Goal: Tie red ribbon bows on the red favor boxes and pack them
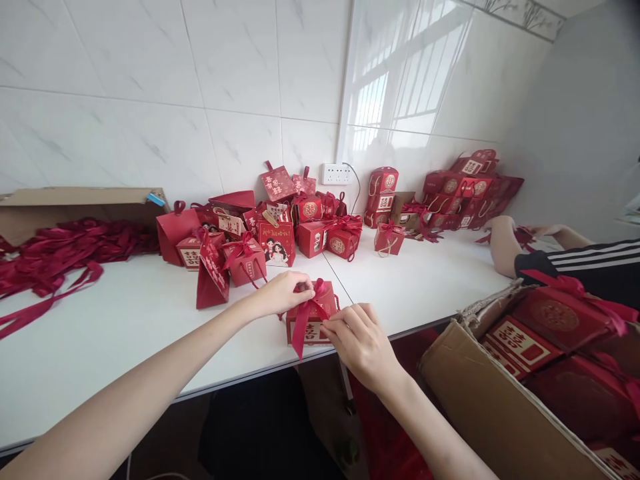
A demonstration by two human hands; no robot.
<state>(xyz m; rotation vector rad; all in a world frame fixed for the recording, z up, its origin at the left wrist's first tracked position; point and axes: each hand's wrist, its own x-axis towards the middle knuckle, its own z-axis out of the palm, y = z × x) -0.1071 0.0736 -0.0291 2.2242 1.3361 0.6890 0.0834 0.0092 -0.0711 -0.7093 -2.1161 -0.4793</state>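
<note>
Red gift box point(325, 333): set near the front edge of the white table point(125, 313), between the two hands, its pale label panel turned toward the wearer.
Ribbon point(301, 327): crossed at the top of the box, one tail draped over the front panel.
Left hand point(290, 293): reached in from the left; the ribbon is pinched at its knot between thumb and forefinger, the other fingers curled in.
Right hand point(361, 341): held at the box's right front; another part of the ribbon is pinched between thumb and fingertips, the remaining fingers bent close together.
Clustered boxes point(277, 245): gathered behind the left hand, several topped with bows.
Small box point(389, 240): stood apart, farther right.
Stacked boxes point(463, 193): piled against the wall.
Ribbon heap point(100, 241): spilled in front of a cardboard box point(85, 196) at the left.
Carton point(490, 400): filled with more red boxes, placed at the lower right.
Striped sleeve point(590, 263): worn by another person, seen at the far right.
</note>
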